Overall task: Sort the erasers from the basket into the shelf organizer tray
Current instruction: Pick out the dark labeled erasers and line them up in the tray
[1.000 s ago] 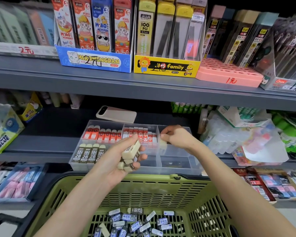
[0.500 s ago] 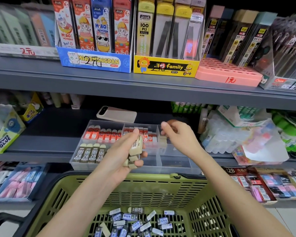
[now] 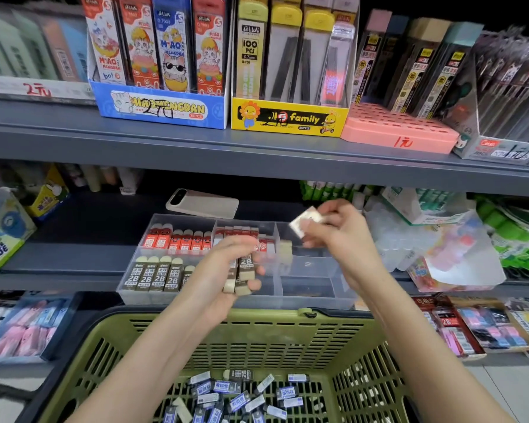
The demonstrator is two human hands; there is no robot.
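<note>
A clear organizer tray [image 3: 315, 296] sits on the middle shelf, with red-sleeved erasers [image 3: 177, 241] in its back row and brown 2B erasers [image 3: 153, 277] at its front left. My left hand [image 3: 226, 270] holds a small bunch of brown-sleeved erasers [image 3: 242, 274] over the tray's middle. My right hand [image 3: 333, 230] pinches a single pale eraser [image 3: 303, 222], blurred, above the tray's back right compartment. One pale eraser [image 3: 285, 250] stands in that compartment. The green basket [image 3: 287, 337] below holds several blue-sleeved erasers [image 3: 242, 398].
A phone [image 3: 202, 204] lies flat behind the tray. Plastic-wrapped packs [image 3: 434, 248] crowd the shelf to the right, a glue box [image 3: 0, 239] to the left. The upper shelf edge [image 3: 257, 154] overhangs, carrying display boxes of pencil leads.
My right hand has left the tray's right compartment and risen, and it now pinches a pale eraser. My left hand has shifted slightly right with its bunch of erasers.
</note>
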